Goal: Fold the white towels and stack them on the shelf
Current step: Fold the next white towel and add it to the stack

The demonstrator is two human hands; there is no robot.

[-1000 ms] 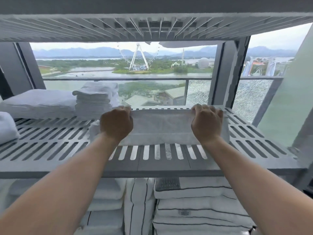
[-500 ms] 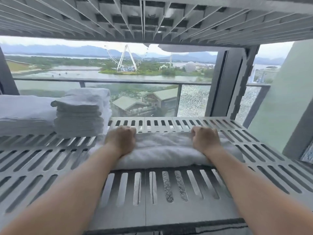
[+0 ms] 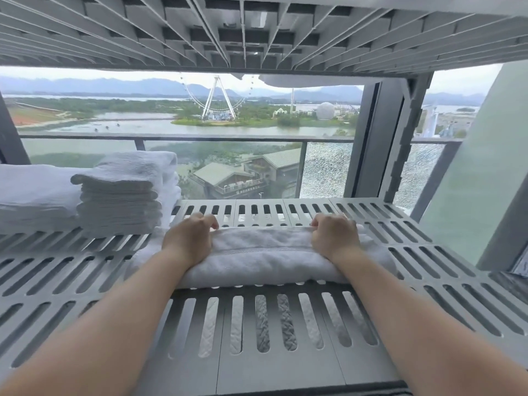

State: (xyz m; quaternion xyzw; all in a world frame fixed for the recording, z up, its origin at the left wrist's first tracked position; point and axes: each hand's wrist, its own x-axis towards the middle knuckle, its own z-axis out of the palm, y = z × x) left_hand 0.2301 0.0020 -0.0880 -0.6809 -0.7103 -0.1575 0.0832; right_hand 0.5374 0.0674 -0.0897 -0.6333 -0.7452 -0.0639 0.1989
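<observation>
Far left: a flat pile of white linen lies on the back part of the shelf.
Stack: a stack of folded towels stands upright just beside this pile, on its right side.
Left hand: the left hand rests on the left part of the folded towel, with its fingers curled over the far edge and gripping it.
Towel: the folded towel lies flat in the middle of the shelf, long side across. Its left end is near the foot of the stack; I cannot tell if they touch.
Right hand: the right hand rests on the right part, fingers curled over the same far edge.
Shelf: grey and slotted; white cloth shows through the front slots.
Above: the ribbed underside of an upper shelf.
Behind: a window onto water and a big wheel.
</observation>
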